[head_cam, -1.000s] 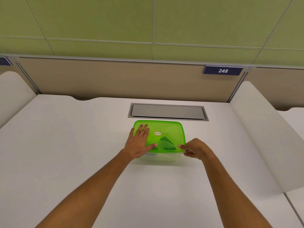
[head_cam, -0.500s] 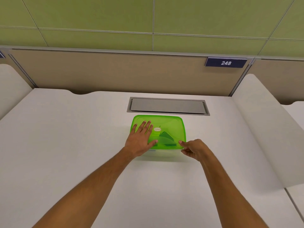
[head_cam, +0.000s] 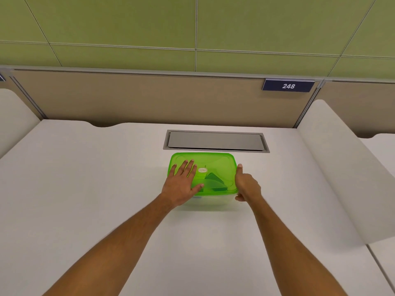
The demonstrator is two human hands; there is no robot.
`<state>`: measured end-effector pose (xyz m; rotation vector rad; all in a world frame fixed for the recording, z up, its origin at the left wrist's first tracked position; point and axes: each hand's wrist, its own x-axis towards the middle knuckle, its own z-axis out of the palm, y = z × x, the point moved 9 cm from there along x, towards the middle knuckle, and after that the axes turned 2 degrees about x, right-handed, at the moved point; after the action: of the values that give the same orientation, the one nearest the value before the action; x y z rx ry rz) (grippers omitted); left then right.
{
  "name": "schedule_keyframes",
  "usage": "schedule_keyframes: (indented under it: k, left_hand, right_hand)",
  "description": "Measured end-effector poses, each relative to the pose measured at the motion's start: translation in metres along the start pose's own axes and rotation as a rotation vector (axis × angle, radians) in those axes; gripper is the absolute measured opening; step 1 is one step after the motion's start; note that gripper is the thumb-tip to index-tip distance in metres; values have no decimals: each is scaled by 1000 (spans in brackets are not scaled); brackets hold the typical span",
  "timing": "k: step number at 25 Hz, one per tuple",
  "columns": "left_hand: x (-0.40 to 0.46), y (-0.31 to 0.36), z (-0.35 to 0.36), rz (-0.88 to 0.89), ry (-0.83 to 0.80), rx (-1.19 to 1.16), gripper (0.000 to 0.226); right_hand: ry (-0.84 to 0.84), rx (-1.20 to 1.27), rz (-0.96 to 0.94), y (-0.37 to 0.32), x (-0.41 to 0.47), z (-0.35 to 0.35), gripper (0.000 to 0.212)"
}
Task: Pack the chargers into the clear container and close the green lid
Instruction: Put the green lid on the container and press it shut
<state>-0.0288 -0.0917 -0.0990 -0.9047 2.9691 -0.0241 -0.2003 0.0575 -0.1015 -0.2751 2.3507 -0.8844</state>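
Green lid [head_cam: 210,160] already sat on clear container [head_cam: 210,199] at desk [head_cam: 85,189] centre, dark chargers [head_cam: 214,182] visible inside; only final press-down appeared left. L. hand [head_cam: 181,182] lay flat, fingers [head_cam: 188,167] spread, on lid; r. hand [head_cam: 245,184] cupped its right edge, gripping loosely.

Green lid [head_cam: 215,162]: translucent, rounded-rectangular, small oval label at centre; lies flat on top of clear container, covering it fully. Clear container [head_cam: 213,200]: transparent walls, low, upright on white worktop, just in front of grey hatch. Chargers [head_cam: 214,184]: dark shapes inside, visible through lid, right of centre; number and type unclear.
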Motion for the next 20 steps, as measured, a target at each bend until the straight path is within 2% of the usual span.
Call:
schedule_keyframes:
  k: [3,9,15,20]
  left_hand:
    - [-2,0,-1,3,5,-2,86]
    - [-3,0,-1,-1,31,10,84]
    - [-1,1,-1,0,26,11,85]
    - [-3,3,-2,8,44,16,88]
  right_hand:
    - [201,-203,-23,-11,-7,-3,79]
    - [185,-348,-7,-12,-5,5,83]
    - [271,-355,-79,-11,-3,2,67]
    - [284,-304,-118,-6,-3,2,62]
